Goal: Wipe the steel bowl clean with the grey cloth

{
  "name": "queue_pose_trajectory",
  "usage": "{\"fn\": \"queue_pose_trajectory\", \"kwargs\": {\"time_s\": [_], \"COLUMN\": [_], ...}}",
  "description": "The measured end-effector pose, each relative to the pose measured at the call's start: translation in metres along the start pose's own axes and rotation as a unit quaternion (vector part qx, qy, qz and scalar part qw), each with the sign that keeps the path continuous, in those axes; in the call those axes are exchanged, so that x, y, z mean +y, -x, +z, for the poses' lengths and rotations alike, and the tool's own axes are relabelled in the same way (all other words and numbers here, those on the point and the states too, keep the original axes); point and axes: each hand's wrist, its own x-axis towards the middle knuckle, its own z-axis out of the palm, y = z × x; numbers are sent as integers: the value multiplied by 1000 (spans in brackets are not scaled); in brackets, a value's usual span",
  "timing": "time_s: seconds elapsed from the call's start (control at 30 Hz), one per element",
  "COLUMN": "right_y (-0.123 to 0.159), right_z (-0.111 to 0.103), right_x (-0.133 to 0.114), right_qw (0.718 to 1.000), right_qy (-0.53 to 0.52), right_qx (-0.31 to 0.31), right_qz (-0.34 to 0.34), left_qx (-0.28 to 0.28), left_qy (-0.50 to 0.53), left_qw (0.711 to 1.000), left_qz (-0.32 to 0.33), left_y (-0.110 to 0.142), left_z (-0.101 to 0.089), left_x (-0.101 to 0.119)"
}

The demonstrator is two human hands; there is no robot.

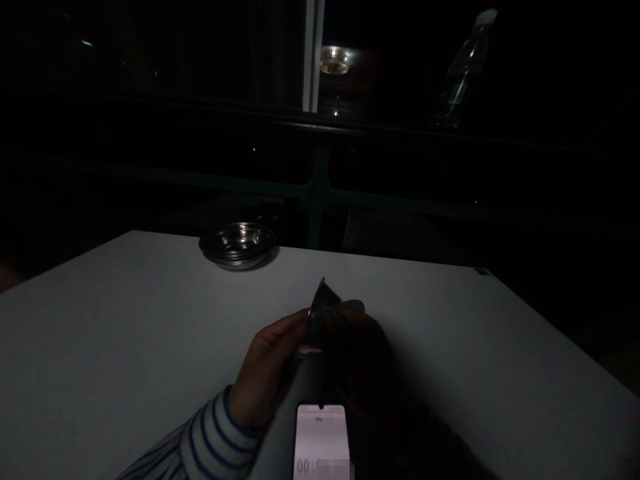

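Nested metal bowls point(238, 256) sit beyond a held dark object point(325, 296)

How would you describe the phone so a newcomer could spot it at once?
A white table fills the lower half of the picture. Just below the left hand and right hand, cut off by the bottom edge, is the phone. Its glowing screen sets it apart from the dark piece between those hands and the shiny bowls farther back.

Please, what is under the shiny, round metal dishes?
The shiny, round metal dishes rest on the white, flat tabletop, visible in front of them; their base covers whatever lies directly beneath.
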Motion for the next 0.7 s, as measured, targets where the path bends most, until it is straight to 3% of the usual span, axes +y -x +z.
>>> {"fn": "queue_pose_trajectory", "kwargs": {"time_s": [0.2, 0.37, 0.43, 0.57, 0.7], "right_y": [3, -4, -4, -1, 4], "right_z": [4, 1, -4, -10, -8], "right_x": [-3, 0, 2, 3, 5], "right_qw": [1000, 995, 994, 996, 999], "right_qy": [8, -45, -55, -7, 18], "right_qx": [-2, -46, -27, 44, 23], "right_qz": [21, 81, 89, 82, 18], "left_qx": [64, 75, 81, 80, 74], "left_qy": [-76, -123, -134, -148, -152], "left_qw": [994, 988, 985, 983, 984], "left_qz": [35, 61, 67, 68, 65], "left_y": [0, -1, -1, -2, -4], "left_z": [-5, -6, -7, -7, -7], "left_x": [-1, -2, -2, -3, -3]}}
